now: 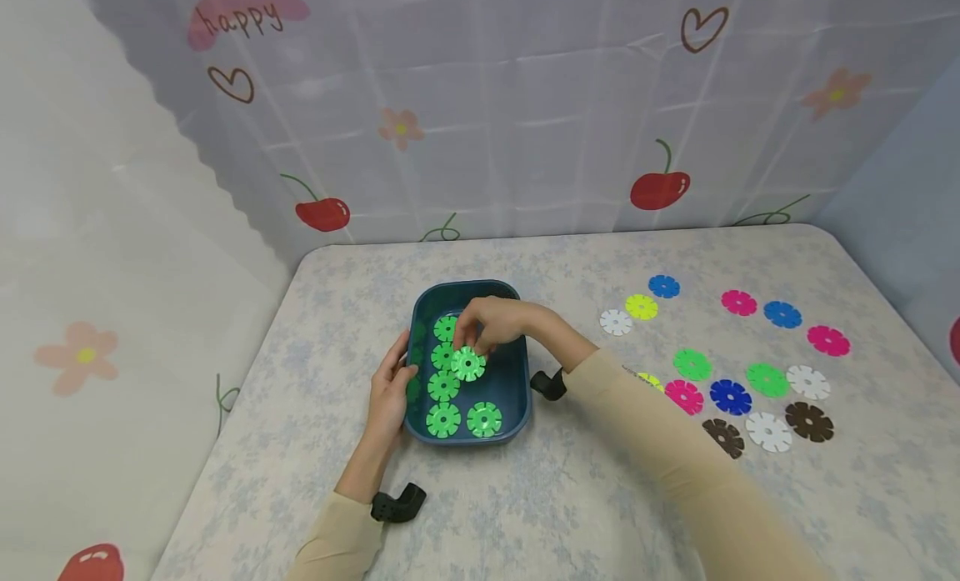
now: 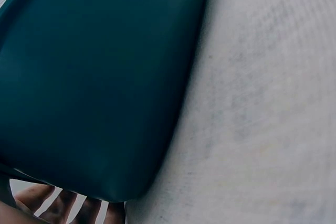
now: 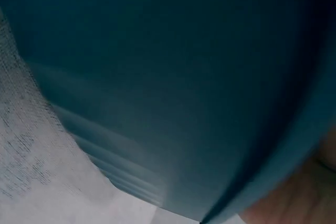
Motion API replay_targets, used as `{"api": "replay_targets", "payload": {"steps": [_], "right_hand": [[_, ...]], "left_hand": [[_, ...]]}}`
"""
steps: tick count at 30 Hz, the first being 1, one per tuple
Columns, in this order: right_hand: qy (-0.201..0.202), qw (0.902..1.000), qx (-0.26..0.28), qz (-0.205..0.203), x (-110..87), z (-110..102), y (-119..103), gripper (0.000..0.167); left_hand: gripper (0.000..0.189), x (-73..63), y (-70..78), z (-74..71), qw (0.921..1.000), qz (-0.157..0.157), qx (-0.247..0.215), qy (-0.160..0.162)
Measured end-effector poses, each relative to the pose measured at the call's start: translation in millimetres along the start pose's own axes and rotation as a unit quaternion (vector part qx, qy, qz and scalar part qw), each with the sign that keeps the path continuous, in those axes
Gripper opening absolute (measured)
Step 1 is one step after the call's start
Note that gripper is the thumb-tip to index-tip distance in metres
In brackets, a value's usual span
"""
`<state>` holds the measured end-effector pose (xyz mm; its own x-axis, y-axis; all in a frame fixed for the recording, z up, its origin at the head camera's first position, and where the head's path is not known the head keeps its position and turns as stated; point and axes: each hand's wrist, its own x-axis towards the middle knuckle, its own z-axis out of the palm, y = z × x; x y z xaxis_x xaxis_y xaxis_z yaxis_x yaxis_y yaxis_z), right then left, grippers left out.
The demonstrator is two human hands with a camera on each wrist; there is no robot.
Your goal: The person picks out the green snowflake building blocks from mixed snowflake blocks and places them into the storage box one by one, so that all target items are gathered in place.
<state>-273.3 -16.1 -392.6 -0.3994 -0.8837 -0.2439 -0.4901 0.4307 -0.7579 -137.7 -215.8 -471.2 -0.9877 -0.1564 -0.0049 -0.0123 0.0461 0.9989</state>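
Note:
A dark teal plastic tub [image 1: 512,398] stands on the table, with several green notched plastic discs [image 1: 443,419] lying inside, most of them along its left side. My left hand [image 1: 387,398] holds the tub's left wall, thumb at the rim and fingers along the outside. In the left wrist view, those fingers [image 2: 62,205] show beyond the tub's wall [image 2: 105,87]. Reaching over the right rim, my right hand [image 1: 491,321] pinches a green notched disc [image 1: 477,368] above the tub's floor. The tub's outer wall [image 3: 173,103] fills most of the right wrist view and hides that disc.
To the right lie loose notched discs: white [image 1: 616,322], yellow [image 1: 641,307], light blue [image 1: 664,286], pink [image 1: 828,341], green [image 1: 692,364], dark blue [image 1: 731,397] and brown [image 1: 809,421]. My right sleeve [image 1: 660,448] crosses in front of some. A printed curtain [image 1: 525,106] hangs behind the table.

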Motion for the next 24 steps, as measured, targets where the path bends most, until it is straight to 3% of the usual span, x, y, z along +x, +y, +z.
{"api": "replay_targets", "payload": {"steps": [6,24], "right_hand": [[-0.017,0.9991,-0.016,0.035,6.0,8,4,0.029],[-0.031,0.9945,-0.045,0.089,11.7,23,8,0.037]], "left_hand": [[0.056,-0.2,-0.8,-0.2,1.0,0.002,-0.005,-0.002],[0.055,0.4,-0.6,-0.7,0.9999,0.006,-0.004,-0.01]]}}
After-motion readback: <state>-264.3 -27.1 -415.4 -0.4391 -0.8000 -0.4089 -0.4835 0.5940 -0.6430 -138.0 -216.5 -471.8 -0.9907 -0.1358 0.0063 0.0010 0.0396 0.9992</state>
